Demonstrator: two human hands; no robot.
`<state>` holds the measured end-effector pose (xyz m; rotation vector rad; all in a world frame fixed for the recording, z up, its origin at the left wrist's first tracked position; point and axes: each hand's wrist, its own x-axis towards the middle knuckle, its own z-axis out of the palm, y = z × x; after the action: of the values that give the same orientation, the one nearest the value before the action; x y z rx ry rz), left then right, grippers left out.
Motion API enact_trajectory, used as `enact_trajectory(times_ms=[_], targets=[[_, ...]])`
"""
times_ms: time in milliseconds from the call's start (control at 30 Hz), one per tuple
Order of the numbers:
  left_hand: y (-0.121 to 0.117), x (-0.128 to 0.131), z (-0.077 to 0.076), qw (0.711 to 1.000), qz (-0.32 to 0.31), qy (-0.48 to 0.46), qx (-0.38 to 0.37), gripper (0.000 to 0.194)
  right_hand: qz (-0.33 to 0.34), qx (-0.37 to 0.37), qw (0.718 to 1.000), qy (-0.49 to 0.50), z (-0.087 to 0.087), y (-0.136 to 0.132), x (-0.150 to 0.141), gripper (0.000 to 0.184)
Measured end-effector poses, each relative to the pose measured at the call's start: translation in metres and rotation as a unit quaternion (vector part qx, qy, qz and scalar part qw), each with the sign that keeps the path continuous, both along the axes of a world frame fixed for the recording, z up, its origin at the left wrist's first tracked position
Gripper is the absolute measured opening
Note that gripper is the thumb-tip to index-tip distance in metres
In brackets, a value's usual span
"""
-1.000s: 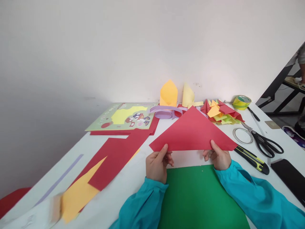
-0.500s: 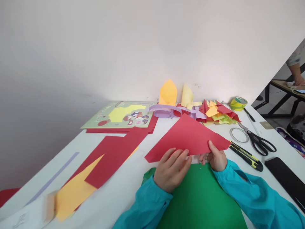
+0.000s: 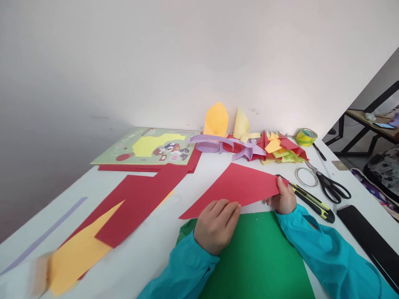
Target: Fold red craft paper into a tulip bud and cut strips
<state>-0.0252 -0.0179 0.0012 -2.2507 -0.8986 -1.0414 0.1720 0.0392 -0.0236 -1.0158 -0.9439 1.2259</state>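
Paper of solid red, a broad pointed piece with straight edges, is held over the white table, seen just beyond the far edge of a smooth green sheet. Its right corner is gripped by the right hand, with the thumb laid on the near face and the fingers curled behind. Its lower edge is partly covered by the left hand, seen from the back with its fingers bent over that edge; the thumb is hidden, so whether the piece is pinched or merely pressed there cannot be told. The step in hand is judged to be the pressing of a crease along the near edge, as the corner seems to be anchored on the right while the edge is worked on the left; whether the piece is doubled over cannot be made out for certain. For the next move, light, even pressure along the whole edge seems to be called for, with the right corner held steady and any layers aligned. Close beside the right hand, a black-and-yellow utility knife is seen, with black-handled scissors farther out. To the left, flat dark-red paper and an orange-yellow paper piece are spread out.
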Motion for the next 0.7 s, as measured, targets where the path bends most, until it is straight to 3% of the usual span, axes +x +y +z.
enact_trajectory(times_ms=[133, 233, 400, 700], targets=[[0.0, -0.002, 0.0, 1.0, -0.007, -0.005, 0.01, 0.016, 0.016, -0.009, 1.0, 0.018, 0.002, -0.001, -0.001, 0.063], [-0.001, -0.004, 0.001, 1.0, -0.013, -0.014, 0.021, 0.018, 0.066, -0.011, 0.998, 0.014, 0.008, -0.013, -0.009, 0.067], [-0.008, -0.003, 0.004, 0.999, -0.027, 0.01, 0.026, 0.016, 0.167, -0.013, 0.983, -0.081, 0.014, -0.038, -0.028, 0.04], [-0.01, 0.006, 0.002, 0.999, -0.033, 0.008, 0.026, 0.019, 0.181, -0.026, 0.972, -0.147, 0.016, -0.046, -0.034, 0.035]])
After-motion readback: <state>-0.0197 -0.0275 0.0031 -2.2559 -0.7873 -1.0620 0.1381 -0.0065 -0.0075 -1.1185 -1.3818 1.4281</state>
